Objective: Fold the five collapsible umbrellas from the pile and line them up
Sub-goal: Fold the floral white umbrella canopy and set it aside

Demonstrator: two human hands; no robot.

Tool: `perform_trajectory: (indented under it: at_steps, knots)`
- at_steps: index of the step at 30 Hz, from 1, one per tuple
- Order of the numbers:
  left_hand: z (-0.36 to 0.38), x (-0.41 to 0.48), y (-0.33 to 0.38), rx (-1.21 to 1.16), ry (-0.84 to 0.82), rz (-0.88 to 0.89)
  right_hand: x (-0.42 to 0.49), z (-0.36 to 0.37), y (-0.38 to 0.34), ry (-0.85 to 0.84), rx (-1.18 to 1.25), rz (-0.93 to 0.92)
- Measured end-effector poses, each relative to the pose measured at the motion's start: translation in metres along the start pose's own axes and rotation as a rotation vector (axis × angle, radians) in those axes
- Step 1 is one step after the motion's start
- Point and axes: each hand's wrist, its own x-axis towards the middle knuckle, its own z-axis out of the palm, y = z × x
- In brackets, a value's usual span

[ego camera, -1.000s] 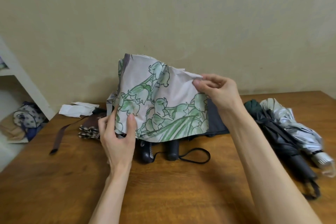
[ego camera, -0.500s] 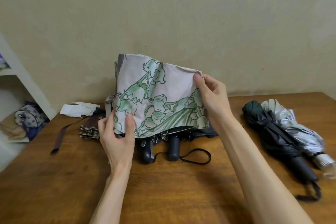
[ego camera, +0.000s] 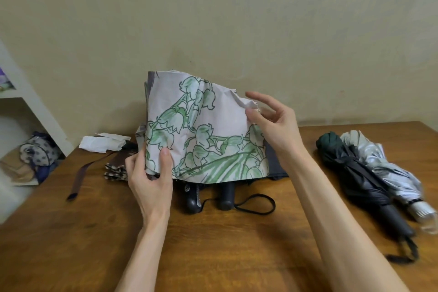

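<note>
Plain cream wall [ego camera: 237, 19] fills the upper half of the view, and below it a brown wooden table [ego camera: 213, 256] runs from edge to edge, with a white shelf unit [ego camera: 28, 102] at the far left holding a spotted bag [ego camera: 39, 152]. At mid-table the floral umbrella [ego camera: 208, 135], pale fabric printed with green bell-shaped flowers, is held up off the wood with one panel spread flat toward the camera, hem downward; its shaft is hidden, so its long axis cannot be told. On the right lie a dark folded umbrella [ego camera: 355, 173] and a silver folded umbrella [ego camera: 388, 163], touching side by side, both running diagonally with their tips toward the wall and their handles toward the near right corner. The left hand [ego camera: 149, 180] pinches the canopy's lower left edge, thumb on the front and fingers behind. The right hand [ego camera: 277, 125] is at the upper right corner, fingers spread loosely and thumb tip touching the fabric. Under the hem two black handles [ego camera: 226, 197] point toward the camera, a black strap loop [ego camera: 258, 206] trailing right. Left of them are a checked umbrella [ego camera: 116, 170], a brown strap [ego camera: 80, 175] and a crumpled white sheet [ego camera: 102, 143].
</note>
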Motion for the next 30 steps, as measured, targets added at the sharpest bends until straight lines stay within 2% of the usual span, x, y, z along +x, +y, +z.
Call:
perform_trajectory:
  at_steps: [6,9,16,19,22,25,27,30]
  knots:
    - [0.0,0.0,0.001,0.012,0.01,0.003,0.007,-0.013,-0.003,0.129,-0.18,-0.101]
    - [-0.001,0.002,-0.001,0.013,-0.001,0.021,0.011,-0.027,-0.006,0.11,-0.271,-0.105]
    - [0.001,0.001,0.001,0.045,-0.038,0.076,0.012,-0.034,-0.015,0.046,-0.258,-0.098]
    - [0.002,-0.001,0.003,0.042,-0.048,0.082,0.011,-0.026,-0.011,0.116,-0.129,-0.07]
    - [0.004,-0.003,0.004,0.039,-0.049,0.077,0.01,-0.025,-0.009,0.119,0.057,0.074]
    - [0.003,-0.003,0.004,0.038,-0.037,0.06,0.009,-0.027,-0.005,0.079,0.011,0.183]
    - [0.004,-0.003,0.006,0.045,-0.022,0.031,0.009,-0.027,-0.003,0.112,-0.022,0.138]
    - [0.007,-0.004,0.009,0.055,-0.003,-0.026,0.011,-0.027,-0.003,0.062,-0.042,0.09]
